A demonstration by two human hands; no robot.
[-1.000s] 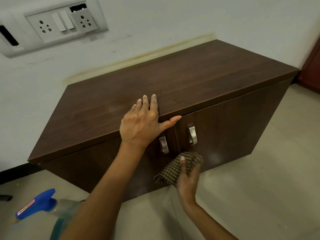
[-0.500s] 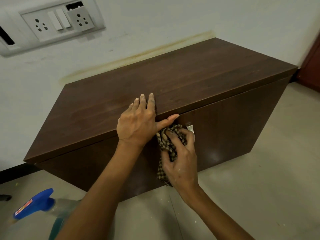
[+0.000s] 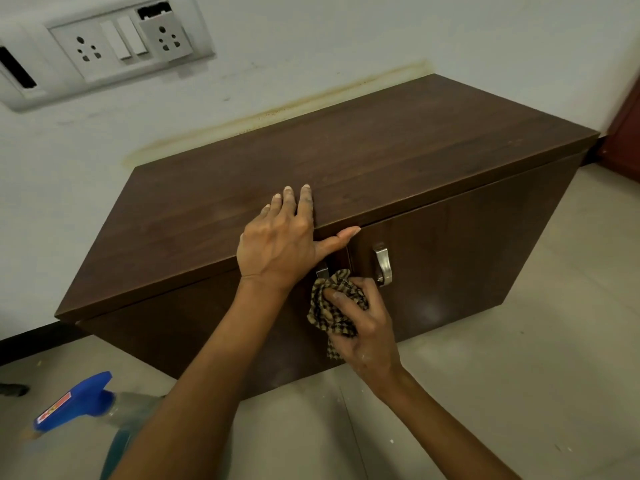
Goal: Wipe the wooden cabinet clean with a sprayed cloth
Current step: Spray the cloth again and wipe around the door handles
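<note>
A low dark wooden cabinet (image 3: 363, 161) stands against the white wall, with two metal door handles on its front. My left hand (image 3: 280, 244) rests flat on the front edge of its top, fingers straight, thumb along the edge. My right hand (image 3: 363, 323) grips a bunched checkered cloth (image 3: 329, 313) and presses it against the front just below the left handle (image 3: 322, 271), which is mostly hidden. The right handle (image 3: 382, 263) is in plain sight beside the cloth.
A spray bottle with a blue head (image 3: 79, 401) sits at the lower left, near my left forearm. A switch and socket panel (image 3: 128, 39) is on the wall above. A reddish-brown door edge (image 3: 627, 133) is at the far right. Pale tiled floor (image 3: 519, 375) surrounds the cabinet.
My right hand rose with the cloth from low on the cabinet front up to the handles, then slid down a little, uncovering the right handle. My left hand stayed on the top edge.
</note>
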